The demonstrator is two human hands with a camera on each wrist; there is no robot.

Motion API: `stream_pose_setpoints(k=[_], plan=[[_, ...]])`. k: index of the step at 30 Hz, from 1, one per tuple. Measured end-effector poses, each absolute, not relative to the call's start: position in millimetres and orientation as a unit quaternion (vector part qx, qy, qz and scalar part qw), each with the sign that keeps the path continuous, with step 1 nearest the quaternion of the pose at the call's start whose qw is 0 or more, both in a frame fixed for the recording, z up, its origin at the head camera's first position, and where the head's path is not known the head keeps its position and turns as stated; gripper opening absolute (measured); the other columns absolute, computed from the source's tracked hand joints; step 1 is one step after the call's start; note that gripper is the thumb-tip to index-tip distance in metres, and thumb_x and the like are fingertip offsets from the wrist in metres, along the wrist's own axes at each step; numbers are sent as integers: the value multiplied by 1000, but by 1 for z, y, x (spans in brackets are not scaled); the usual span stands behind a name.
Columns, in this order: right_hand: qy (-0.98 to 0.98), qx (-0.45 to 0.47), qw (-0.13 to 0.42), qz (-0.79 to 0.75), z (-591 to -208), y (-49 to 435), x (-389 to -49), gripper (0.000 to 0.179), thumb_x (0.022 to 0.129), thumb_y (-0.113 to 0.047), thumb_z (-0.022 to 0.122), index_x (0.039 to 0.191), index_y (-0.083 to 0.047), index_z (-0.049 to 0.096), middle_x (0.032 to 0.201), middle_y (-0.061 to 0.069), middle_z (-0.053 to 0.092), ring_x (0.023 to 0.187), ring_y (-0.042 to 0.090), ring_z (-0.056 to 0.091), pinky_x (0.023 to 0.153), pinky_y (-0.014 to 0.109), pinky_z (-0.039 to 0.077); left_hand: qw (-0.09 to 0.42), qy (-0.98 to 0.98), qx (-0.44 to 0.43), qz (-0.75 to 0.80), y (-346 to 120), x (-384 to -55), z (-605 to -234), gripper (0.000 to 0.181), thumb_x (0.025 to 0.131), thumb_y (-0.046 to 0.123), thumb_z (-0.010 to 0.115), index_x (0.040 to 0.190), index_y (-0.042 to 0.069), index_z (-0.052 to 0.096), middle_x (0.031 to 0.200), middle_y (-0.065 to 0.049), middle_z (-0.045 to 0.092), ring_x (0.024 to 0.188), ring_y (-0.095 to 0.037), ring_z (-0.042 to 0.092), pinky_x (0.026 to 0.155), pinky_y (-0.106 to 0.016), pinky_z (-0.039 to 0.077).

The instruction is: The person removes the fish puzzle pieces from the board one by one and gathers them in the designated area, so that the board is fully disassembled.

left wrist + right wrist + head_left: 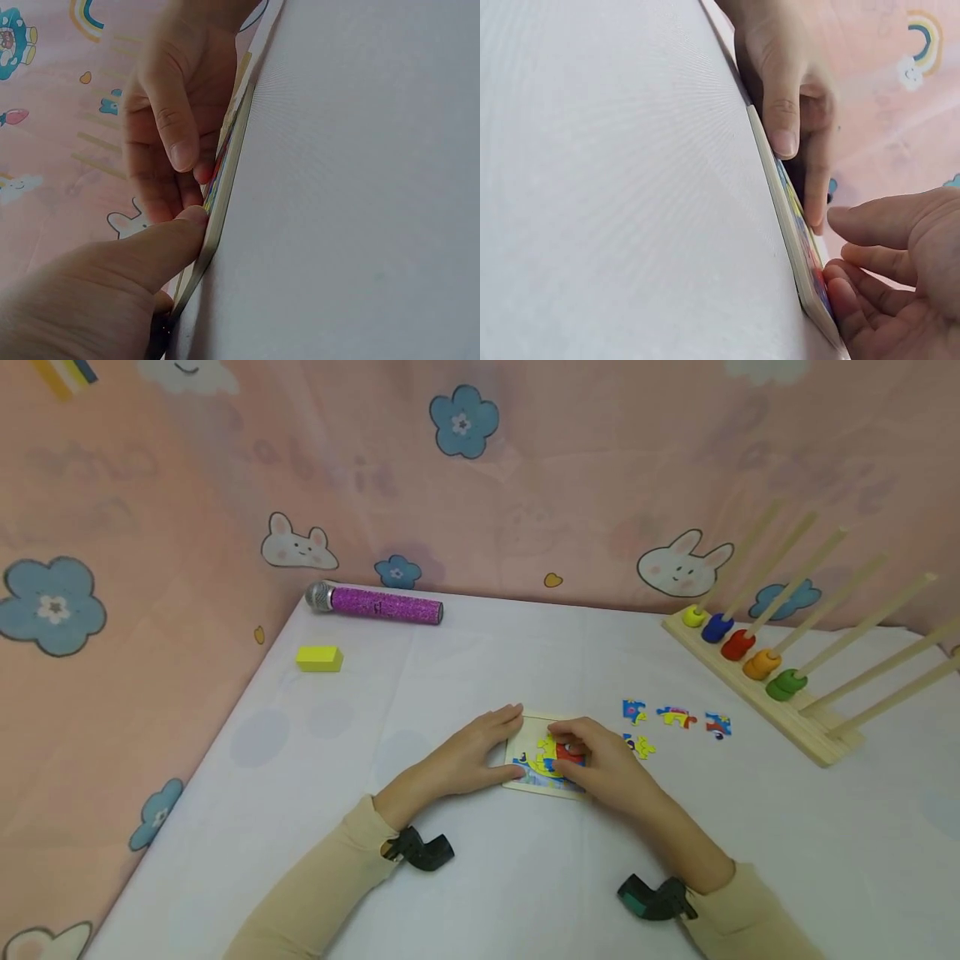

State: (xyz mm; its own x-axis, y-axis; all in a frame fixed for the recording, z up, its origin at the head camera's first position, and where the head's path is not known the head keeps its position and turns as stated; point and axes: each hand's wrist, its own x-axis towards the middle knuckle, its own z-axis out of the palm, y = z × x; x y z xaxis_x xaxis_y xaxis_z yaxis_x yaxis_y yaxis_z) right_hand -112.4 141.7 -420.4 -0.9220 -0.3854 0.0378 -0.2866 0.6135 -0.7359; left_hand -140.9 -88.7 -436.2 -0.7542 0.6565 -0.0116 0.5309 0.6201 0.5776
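Observation:
A small wooden jigsaw board [536, 725] lies on the white table, with colourful pieces [542, 763] in its lower and right parts. My left hand [465, 760] rests at the board's left side, fingers stretched out toward the far corner. Its thumb [161, 251] presses on the near left part. Over the right side is my right hand [611, 764], its thumb and index finger apart and bent above a red piece [572, 752]. In the right wrist view its lower fingertips [844, 296] touch the board's edge. Nothing shows between thumb and index finger.
Several loose jigsaw pieces [677, 717] lie right of the board, one partly behind my right hand. A wooden counting rack [750, 693] with rods and coloured beads stands at the right. A yellow block [319, 659] and a purple glittery microphone [386, 605] lie at the back left.

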Motion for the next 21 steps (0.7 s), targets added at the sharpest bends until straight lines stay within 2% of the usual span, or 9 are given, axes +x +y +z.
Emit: stream_pose_setpoints(k=[5, 12, 21], plan=[[913, -180, 52, -363, -424, 139, -112, 44, 82, -12, 73, 124, -5, 58, 120, 12, 57, 98, 20, 55, 88, 40, 53, 117, 894, 329, 280, -89, -140, -435, 77, 87, 42, 66, 146, 4, 34, 158, -4, 22, 146, -18, 19, 120, -33, 17], [921, -155, 68, -351, -424, 133, -110, 46, 82, -12, 72, 124, -3, 58, 116, 12, 50, 102, 24, 53, 92, 43, 51, 119, 894, 327, 281, -89, -140, -433, 77, 87, 42, 67, 145, 4, 34, 157, -4, 22, 146, -18, 19, 120, -33, 18], [922, -118, 80, -360, -420, 128, -109, 44, 81, -9, 72, 123, -3, 59, 118, 14, 49, 105, 26, 52, 93, 44, 51, 114, 893, 332, 283, -88, -140, -433, 77, 87, 41, 67, 145, 2, 35, 157, -5, 23, 145, -19, 20, 120, -34, 17]])
